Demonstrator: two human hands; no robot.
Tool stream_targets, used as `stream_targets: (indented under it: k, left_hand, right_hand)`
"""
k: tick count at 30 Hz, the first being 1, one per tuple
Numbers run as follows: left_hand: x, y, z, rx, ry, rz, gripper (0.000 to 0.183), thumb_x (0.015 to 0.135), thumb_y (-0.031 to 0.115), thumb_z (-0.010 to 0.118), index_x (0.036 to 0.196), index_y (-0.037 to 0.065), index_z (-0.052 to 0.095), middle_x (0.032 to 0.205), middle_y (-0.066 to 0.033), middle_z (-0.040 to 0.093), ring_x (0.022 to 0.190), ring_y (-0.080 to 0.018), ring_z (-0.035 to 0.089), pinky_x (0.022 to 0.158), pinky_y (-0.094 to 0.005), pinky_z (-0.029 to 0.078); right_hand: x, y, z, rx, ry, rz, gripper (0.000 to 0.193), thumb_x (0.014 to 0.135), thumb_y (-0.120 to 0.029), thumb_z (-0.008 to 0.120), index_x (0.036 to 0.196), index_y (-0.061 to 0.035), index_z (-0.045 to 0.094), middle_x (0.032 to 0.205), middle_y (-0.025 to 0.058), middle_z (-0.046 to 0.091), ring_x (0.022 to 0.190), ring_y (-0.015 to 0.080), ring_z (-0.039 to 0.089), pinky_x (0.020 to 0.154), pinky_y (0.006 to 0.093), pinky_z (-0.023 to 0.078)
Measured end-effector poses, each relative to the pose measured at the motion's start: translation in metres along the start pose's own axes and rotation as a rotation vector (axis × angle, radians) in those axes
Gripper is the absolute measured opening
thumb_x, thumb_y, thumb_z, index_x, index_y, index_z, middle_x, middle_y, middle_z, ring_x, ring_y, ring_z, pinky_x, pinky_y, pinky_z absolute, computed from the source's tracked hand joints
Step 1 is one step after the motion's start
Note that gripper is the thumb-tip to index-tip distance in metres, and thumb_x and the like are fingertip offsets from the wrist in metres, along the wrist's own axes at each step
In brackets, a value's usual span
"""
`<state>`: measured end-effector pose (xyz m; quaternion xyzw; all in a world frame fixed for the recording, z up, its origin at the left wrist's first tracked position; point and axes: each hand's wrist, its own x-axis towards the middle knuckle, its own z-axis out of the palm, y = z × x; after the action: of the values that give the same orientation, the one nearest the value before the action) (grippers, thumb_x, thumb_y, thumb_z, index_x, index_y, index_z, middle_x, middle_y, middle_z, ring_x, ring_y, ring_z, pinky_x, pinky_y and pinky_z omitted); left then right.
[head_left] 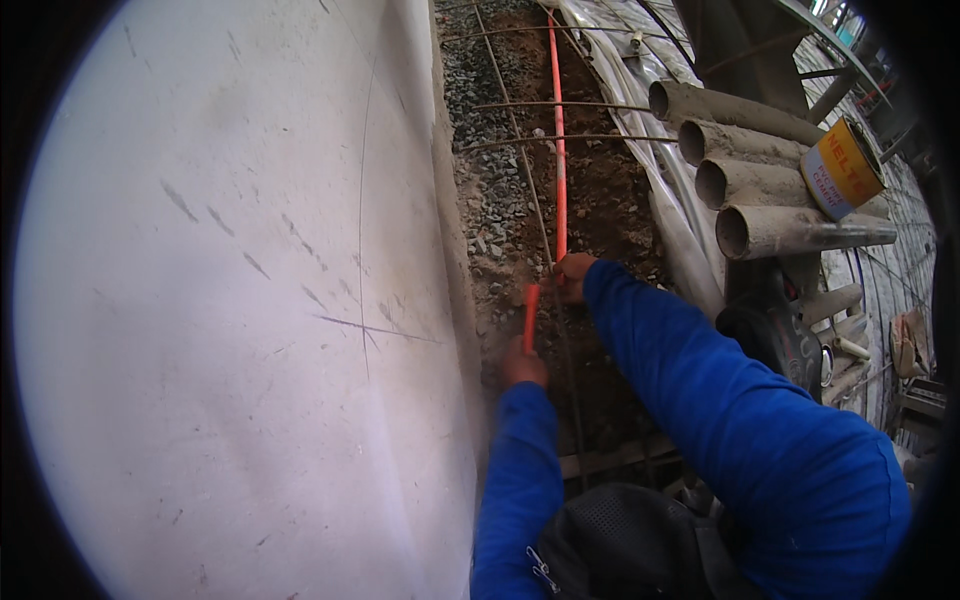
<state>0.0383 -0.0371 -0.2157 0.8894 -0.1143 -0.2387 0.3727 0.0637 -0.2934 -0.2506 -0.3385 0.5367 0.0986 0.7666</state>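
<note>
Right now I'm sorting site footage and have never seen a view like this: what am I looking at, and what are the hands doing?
This is one picture from a wide fisheye camera worn on a person's head, looking down, so straight edges bend. The blue sleeves rising from the lower edge are the person's own arms. The left hand grips a short orange pipe piece; the right hand holds the near end of a long orange pipe running away along a trench of soil and gravel, crossed by thin steel bars. Left stands a pale wall. Right lie grey pipes with a yellow can on top.
</note>
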Motion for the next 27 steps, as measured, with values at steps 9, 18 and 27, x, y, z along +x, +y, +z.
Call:
stream_targets:
  k: [9, 18, 27]
  left_hand:
    - [-0.001, -0.012, 0.002, -0.029, -0.062, -0.011, 0.034, 0.092, 0.003, 0.064, 0.125, 0.008, 0.069, 0.111, -0.0222, 0.072, 0.105, -0.0419, 0.069, 0.092, -0.0463, 0.054]
    - [0.005, -0.014, 0.006, -0.052, -0.024, -0.027, 0.034, 0.093, 0.005, 0.065, 0.127, 0.009, 0.068, 0.112, -0.0226, 0.072, 0.107, -0.0402, 0.070, 0.093, -0.0462, 0.054]
    - [0.005, -0.002, 0.000, 0.002, 0.015, 0.000, 0.034, 0.093, 0.005, 0.066, 0.126, 0.009, 0.068, 0.110, -0.0234, 0.072, 0.105, -0.0420, 0.069, 0.092, -0.0483, 0.054]
  right_hand:
    - [0.000, -0.004, 0.021, 0.010, 0.058, -0.176, 0.036, 0.105, -0.042, 0.055, 0.090, -0.0102, 0.057, 0.076, 0.0074, 0.059, 0.069, 0.0246, 0.062, 0.063, 0.0464, 0.053]
    - [0.029, -0.010, 0.011, -0.805, 0.007, -0.379, 0.041, 0.104, -0.048, 0.060, 0.102, -0.0074, 0.069, 0.096, 0.0143, 0.066, 0.083, 0.0276, 0.066, 0.077, 0.0487, 0.052]
    - [-0.012, -0.023, 0.019, -1.550, 0.095, -0.534, 0.059, 0.104, -0.064, 0.044, 0.108, -0.0157, 0.078, 0.109, 0.0206, 0.069, 0.099, 0.0399, 0.068, 0.092, 0.0502, 0.051]
